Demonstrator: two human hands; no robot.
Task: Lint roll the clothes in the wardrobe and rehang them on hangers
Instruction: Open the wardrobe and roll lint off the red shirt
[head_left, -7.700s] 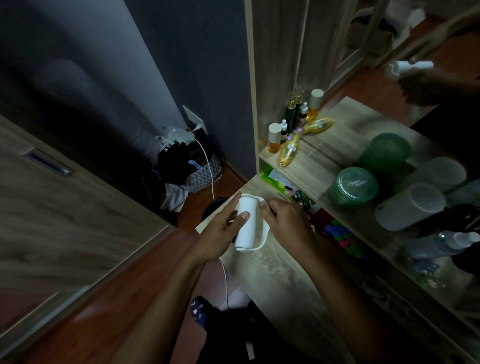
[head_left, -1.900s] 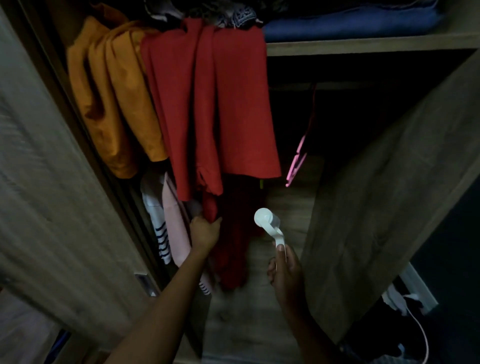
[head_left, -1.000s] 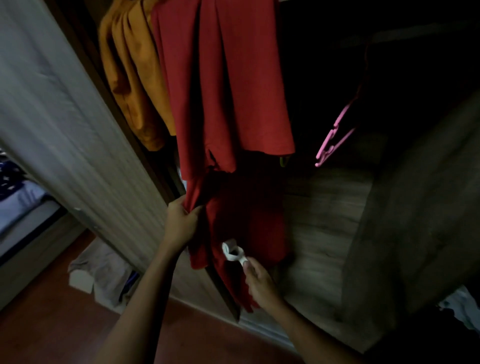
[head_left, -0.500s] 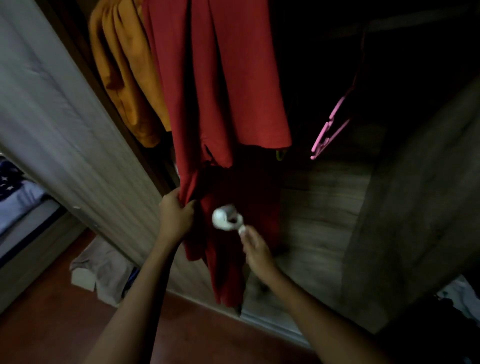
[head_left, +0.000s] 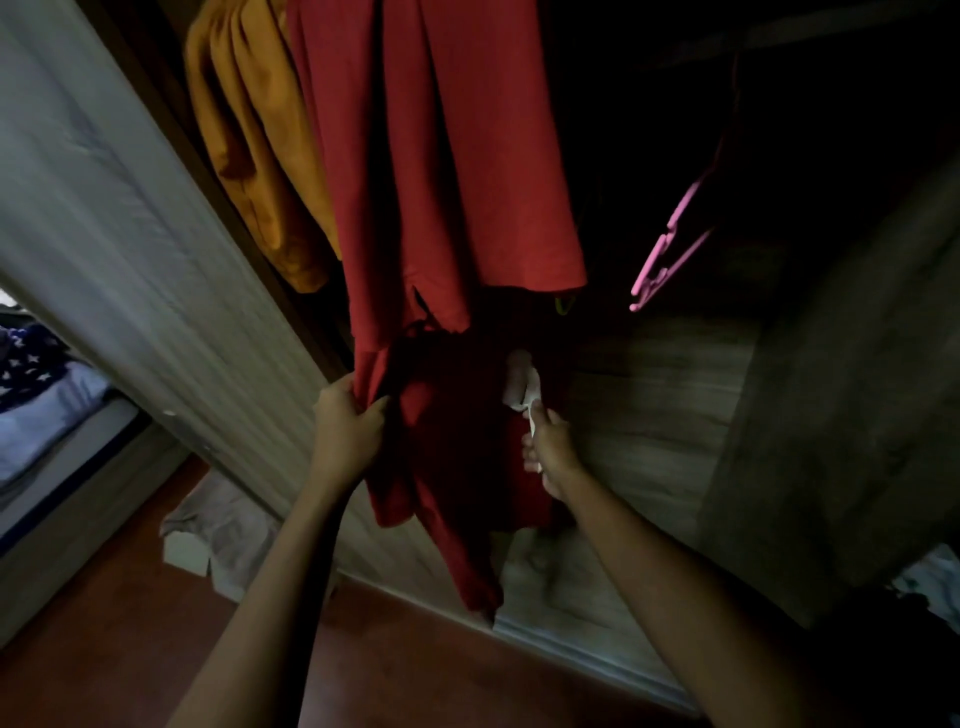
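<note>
A long red garment (head_left: 441, 182) hangs in the open wardrobe, its lower part dark and in shadow. My left hand (head_left: 345, 428) pinches the garment's left edge and holds it taut. My right hand (head_left: 548, 449) grips the handle of a white lint roller (head_left: 521, 379), whose head rests against the red cloth just right of centre. An orange garment (head_left: 260, 156) hangs to the left of the red one. The hangers of both are out of frame.
A bare pink hanger (head_left: 670, 254) dangles in the dark right half of the wardrobe. The wooden sliding door (head_left: 104, 234) stands at the left, a bed (head_left: 47, 415) beyond it. A pale cloth (head_left: 218, 525) lies on the red-brown floor. The wardrobe's floor board (head_left: 649, 405) is bare wood.
The lint roller has travelled up the red garment, from its low hem to the middle. My left hand keeps its hold on the cloth's edge.
</note>
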